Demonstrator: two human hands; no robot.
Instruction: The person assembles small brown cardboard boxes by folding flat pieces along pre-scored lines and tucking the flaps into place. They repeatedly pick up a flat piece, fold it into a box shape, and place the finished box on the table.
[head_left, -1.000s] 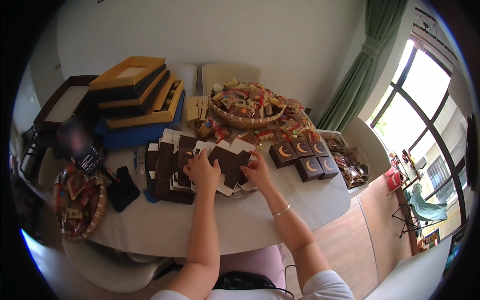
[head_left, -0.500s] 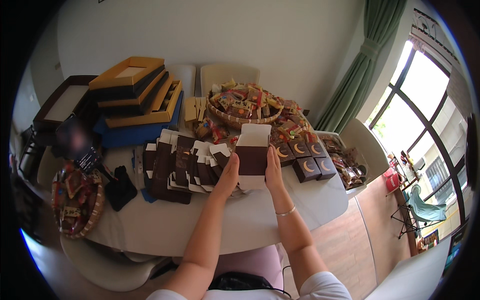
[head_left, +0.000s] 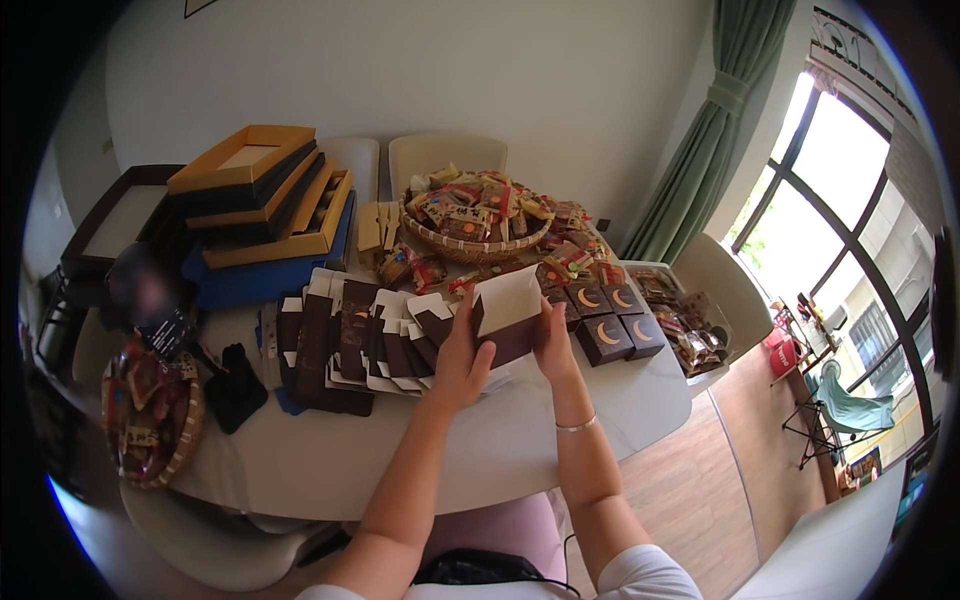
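Between my two hands I hold a dark brown cardboard box [head_left: 507, 335] above the table, tilted, with its pale inner side showing at the top. My left hand [head_left: 463, 362] grips its left side, thumb across the front. At the right side, the fingers of my right hand [head_left: 551, 340] press against it. Left of the box lies a row of flat, unfolded brown cartons [head_left: 345, 335] with white flaps, overlapping. Just right of my right hand stand several closed brown boxes [head_left: 603, 338] with a crescent moon on them.
A woven basket heaped with wrapped snacks [head_left: 478, 215] stands behind, with loose packets beside it. Yellow and black trays [head_left: 245, 185] are stacked at the back left. A smaller snack basket [head_left: 152, 425] and a black cloth pouch [head_left: 238, 388] lie on the left. A bin of packets [head_left: 690, 330] adjoins the right edge.
The box has turned and tilted in my hands; its raised white flap no longer stands up. My left thumb now lies across its front. The view has shifted slightly.
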